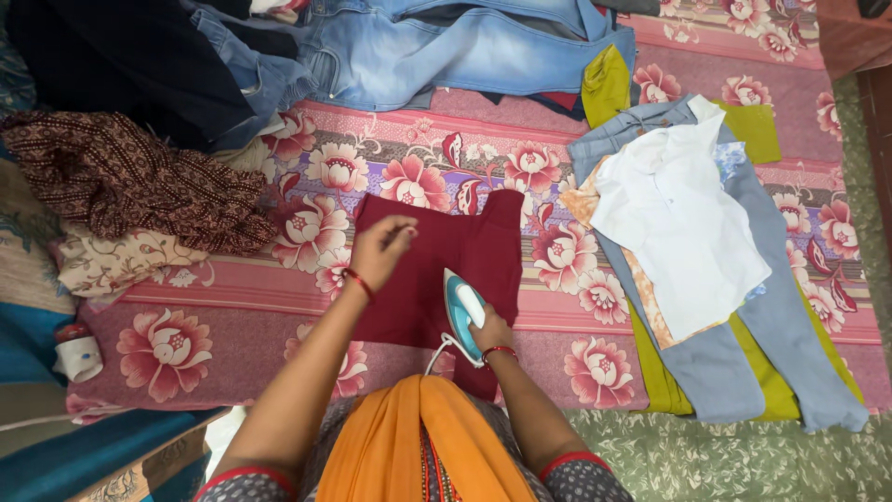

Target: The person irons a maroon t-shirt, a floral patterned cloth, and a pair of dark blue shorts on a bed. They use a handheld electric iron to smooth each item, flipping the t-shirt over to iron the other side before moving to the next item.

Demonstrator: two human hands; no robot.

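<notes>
A dark red garment (465, 251) lies flat on a pink floral sheet (232, 325). My right hand (491, 330) grips the handle of a blue and white iron (462, 311) that rests on the garment's near right part, its white cord trailing toward me. Hovering just over the garment's upper left corner, my left hand (379, 249) has its fingers bunched together, and it holds nothing that I can see.
A pile of pressed clothes lies at right: a white shirt (683, 218) on grey trousers (790, 325) and green cloth. Blue jeans (437, 46) and dark clothes lie at the top. A brown patterned garment (130, 177) sits left, with a small white bottle (76, 353) below it.
</notes>
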